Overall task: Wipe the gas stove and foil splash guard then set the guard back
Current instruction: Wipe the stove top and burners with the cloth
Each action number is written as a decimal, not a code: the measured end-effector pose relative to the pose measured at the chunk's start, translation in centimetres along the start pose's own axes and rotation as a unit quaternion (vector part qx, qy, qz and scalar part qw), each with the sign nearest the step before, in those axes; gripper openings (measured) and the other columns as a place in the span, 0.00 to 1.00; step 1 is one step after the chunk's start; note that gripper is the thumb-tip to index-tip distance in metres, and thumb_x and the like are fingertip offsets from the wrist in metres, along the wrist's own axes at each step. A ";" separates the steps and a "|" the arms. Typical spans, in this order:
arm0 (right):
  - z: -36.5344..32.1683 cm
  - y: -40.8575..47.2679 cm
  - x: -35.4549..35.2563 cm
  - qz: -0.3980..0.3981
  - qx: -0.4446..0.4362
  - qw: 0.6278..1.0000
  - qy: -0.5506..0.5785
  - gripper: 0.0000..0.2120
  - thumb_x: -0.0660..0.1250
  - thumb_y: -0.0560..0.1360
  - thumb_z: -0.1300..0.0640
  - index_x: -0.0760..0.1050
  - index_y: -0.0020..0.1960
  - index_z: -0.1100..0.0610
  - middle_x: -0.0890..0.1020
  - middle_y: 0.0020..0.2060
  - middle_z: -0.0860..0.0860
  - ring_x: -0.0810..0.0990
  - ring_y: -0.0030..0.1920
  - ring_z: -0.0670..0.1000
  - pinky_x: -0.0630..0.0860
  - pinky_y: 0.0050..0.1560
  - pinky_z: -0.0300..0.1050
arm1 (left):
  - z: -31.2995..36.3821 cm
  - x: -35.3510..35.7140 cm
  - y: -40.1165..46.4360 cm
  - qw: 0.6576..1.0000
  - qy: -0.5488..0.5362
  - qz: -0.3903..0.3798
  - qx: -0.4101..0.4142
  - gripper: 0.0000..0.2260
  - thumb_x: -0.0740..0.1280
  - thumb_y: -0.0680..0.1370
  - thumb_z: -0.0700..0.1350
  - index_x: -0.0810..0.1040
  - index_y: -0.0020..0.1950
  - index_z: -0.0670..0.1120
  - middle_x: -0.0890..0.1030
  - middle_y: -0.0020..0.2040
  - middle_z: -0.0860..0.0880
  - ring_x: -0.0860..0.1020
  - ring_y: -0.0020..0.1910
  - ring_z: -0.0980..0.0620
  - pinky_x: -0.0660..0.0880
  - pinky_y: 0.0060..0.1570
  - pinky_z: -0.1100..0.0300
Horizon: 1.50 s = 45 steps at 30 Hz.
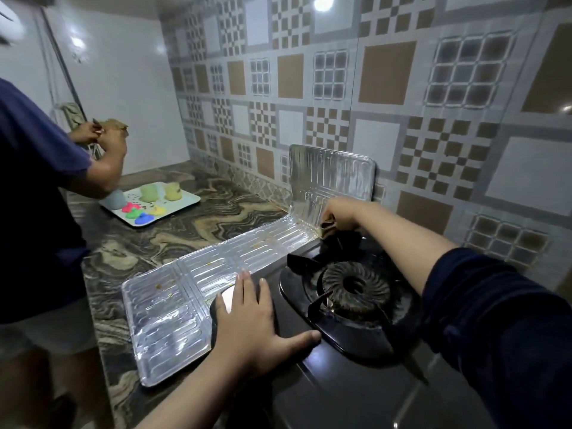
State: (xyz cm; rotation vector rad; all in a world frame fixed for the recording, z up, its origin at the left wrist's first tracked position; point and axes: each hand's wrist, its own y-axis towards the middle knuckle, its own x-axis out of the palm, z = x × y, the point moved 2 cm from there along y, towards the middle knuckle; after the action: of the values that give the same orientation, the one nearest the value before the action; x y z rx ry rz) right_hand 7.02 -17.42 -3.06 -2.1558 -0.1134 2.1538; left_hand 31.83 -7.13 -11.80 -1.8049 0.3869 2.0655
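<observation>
Head view showed my right hand closed on a bunched brown cloth, pressed into the fold where the foil splash guard turned from its flat panels up into its standing end panel. My left hand lay open and flat, fingers spread, partly on the gas stove and partly on the guard's near edge, holding nothing.

The guard looked thin, light and easily creased (ribbed foil, with food specks scattered on it), so I judged it wanted a soft wipe with one palm pinning it, and lifting by a folded rim, never by the middle of a panel. Its edges could well be sharp.

Just right of the cloth sat the burner with its black pan supports, close enough to snag the fabric. Beyond my right knuckles stood the tiled wall, leaving little room to push farther. Left of my open palm the marble counter lay free for sliding the guard, up to a tray of coloured bits where another person's hands worked.
</observation>
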 end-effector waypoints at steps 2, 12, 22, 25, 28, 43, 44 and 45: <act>1.2 -0.2 0.3 0.009 0.008 1.000 0.023 0.17 0.58 0.68 0.71 0.81 0.41 0.54 0.80 0.40 0.55 0.74 0.42 0.53 0.72 0.44 0.44 | 0.0 0.0 0.1 1.000 -0.003 -0.003 0.000 0.64 0.38 0.51 0.83 0.41 0.79 0.45 0.38 0.78 0.42 0.35 0.77 0.47 0.40 0.72 0.38; 0.5 -1.5 1.2 0.040 0.126 0.991 0.026 0.10 0.61 0.69 0.66 0.78 0.46 0.60 0.78 0.40 0.56 0.77 0.42 0.56 0.76 0.45 0.45 | 0.0 -0.2 -0.1 1.000 -0.006 -0.008 0.005 0.65 0.37 0.50 0.83 0.41 0.79 0.45 0.38 0.78 0.41 0.36 0.77 0.46 0.41 0.72 0.38; 0.9 -3.8 1.3 -0.008 0.090 0.996 -0.017 0.09 0.59 0.69 0.69 0.69 0.35 0.57 0.71 0.33 0.51 0.74 0.42 0.56 0.69 0.35 0.41 | 0.1 -0.3 -0.3 1.000 -0.021 -0.008 0.007 0.67 0.36 0.48 0.84 0.42 0.79 0.45 0.38 0.78 0.41 0.36 0.77 0.47 0.38 0.71 0.38; 1.6 -4.4 0.9 -0.025 0.084 0.996 -0.028 0.14 0.58 0.70 0.70 0.62 0.31 0.56 0.67 0.30 0.51 0.70 0.39 0.54 0.64 0.32 0.42 | 0.1 -0.3 -0.2 1.000 -0.022 -0.009 0.006 0.67 0.38 0.48 0.84 0.42 0.79 0.45 0.38 0.78 0.41 0.36 0.77 0.47 0.38 0.71 0.38; 2.0 -4.0 0.6 -0.033 0.087 0.995 -0.031 0.11 0.58 0.69 0.69 0.66 0.32 0.57 0.71 0.32 0.53 0.71 0.39 0.54 0.66 0.34 0.43 | 0.0 -0.1 -0.1 1.000 -0.020 -0.009 0.006 0.67 0.39 0.49 0.84 0.42 0.79 0.45 0.38 0.78 0.41 0.35 0.77 0.47 0.38 0.71 0.37; 3.5 -9.2 0.4 -0.048 0.162 0.981 -0.090 0.04 0.62 0.71 0.65 0.72 0.38 0.60 0.77 0.40 0.58 0.76 0.40 0.56 0.72 0.38 0.43 | 0.0 -0.2 -0.2 1.000 -0.021 -0.002 0.005 0.67 0.36 0.48 0.84 0.44 0.79 0.44 0.41 0.79 0.41 0.39 0.78 0.46 0.41 0.72 0.38; 3.5 -9.4 0.4 -0.044 0.169 0.981 -0.086 0.04 0.61 0.70 0.65 0.73 0.38 0.60 0.77 0.40 0.57 0.76 0.40 0.55 0.72 0.36 0.43 | 0.0 -0.2 -0.3 1.000 -0.023 -0.002 0.005 0.67 0.37 0.48 0.84 0.44 0.79 0.44 0.41 0.78 0.41 0.39 0.77 0.46 0.41 0.72 0.38; 3.4 -9.4 0.4 -0.044 0.175 0.980 -0.082 0.03 0.62 0.70 0.65 0.73 0.39 0.60 0.77 0.40 0.57 0.76 0.40 0.55 0.71 0.37 0.42 | 0.0 -0.3 -0.3 1.000 -0.023 -0.002 0.005 0.67 0.37 0.49 0.83 0.44 0.79 0.44 0.41 0.78 0.41 0.39 0.77 0.46 0.41 0.72 0.38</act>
State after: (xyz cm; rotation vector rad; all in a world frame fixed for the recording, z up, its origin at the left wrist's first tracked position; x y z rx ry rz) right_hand 3.71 -8.03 -2.32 -1.7478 0.1463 2.1110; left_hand 31.95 -6.89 -11.53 -1.7489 0.3796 2.0950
